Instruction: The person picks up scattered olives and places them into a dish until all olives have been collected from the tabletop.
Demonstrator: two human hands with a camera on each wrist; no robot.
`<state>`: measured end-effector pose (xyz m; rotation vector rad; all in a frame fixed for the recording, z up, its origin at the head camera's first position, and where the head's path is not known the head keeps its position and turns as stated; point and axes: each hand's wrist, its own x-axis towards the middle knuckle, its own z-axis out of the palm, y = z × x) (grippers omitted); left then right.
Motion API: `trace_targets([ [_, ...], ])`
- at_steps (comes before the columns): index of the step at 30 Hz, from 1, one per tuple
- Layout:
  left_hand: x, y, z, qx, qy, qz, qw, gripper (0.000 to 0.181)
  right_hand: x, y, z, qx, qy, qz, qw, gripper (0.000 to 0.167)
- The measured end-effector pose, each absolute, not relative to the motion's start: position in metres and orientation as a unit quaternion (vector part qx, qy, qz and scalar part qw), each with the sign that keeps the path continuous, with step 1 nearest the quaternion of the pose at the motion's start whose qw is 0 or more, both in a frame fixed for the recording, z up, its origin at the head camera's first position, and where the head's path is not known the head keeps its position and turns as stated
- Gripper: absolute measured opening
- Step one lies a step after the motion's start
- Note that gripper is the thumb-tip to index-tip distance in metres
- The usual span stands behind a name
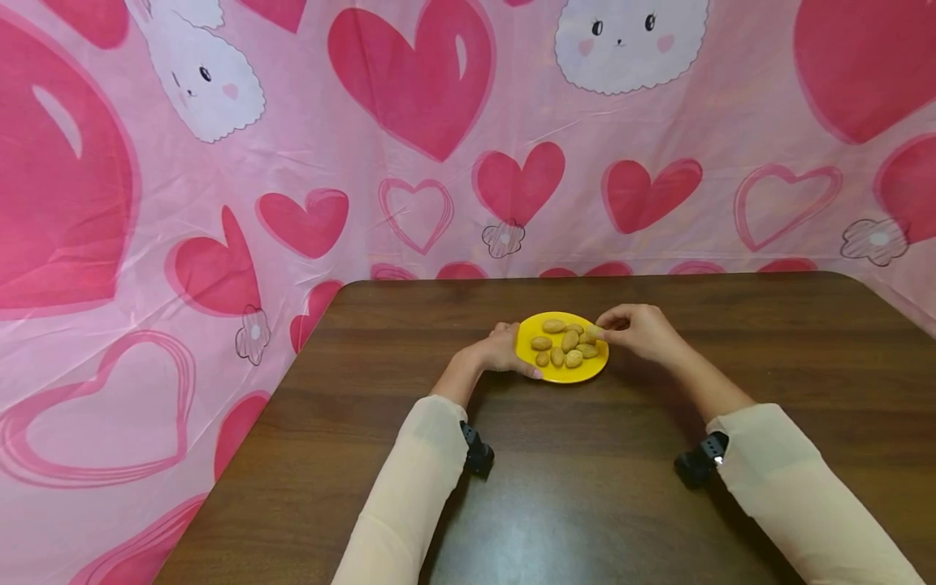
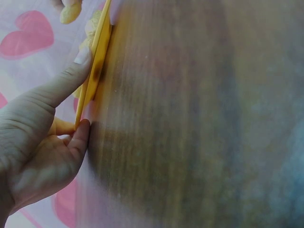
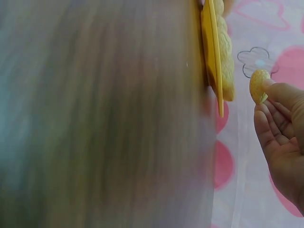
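Observation:
A round yellow plate (image 1: 563, 375) sits on the table with several small, oval yellow-brown pieces (image 1: 557, 357) on it; their exact kind cannot be told. My left hand (image 1: 499, 351) grips the plate's left edge. In the left wrist view, that hand's thumb (image 2: 81, 56) lies over the rim and the other fingers reach the rim's outer edge. At the plate's right side is my right hand (image 1: 643, 331). Between thumb and fingers it pinches one oval yellow-brown piece (image 3: 259, 86), held just above the plate and apart from the rest in the right wrist view.
The brown wooden table (image 1: 570, 487) has rounded far corners. Behind it and along the left hangs a pink cloth (image 1: 453, 203) with hearts and white animal faces. A small black camera (image 1: 477, 452) is worn on the left wrist, another black camera (image 1: 699, 461) on the right.

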<state>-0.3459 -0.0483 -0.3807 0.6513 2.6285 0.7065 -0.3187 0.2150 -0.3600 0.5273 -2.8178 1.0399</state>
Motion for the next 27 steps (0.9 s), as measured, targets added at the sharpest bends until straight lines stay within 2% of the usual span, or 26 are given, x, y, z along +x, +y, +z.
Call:
trace_targets([
  [27,-0.345,-0.049,-0.38,0.248,0.919,0.258,0.165,0.092,-0.352,0.156,-0.365,0.178,-0.925,0.335,0.012,0.02],
])
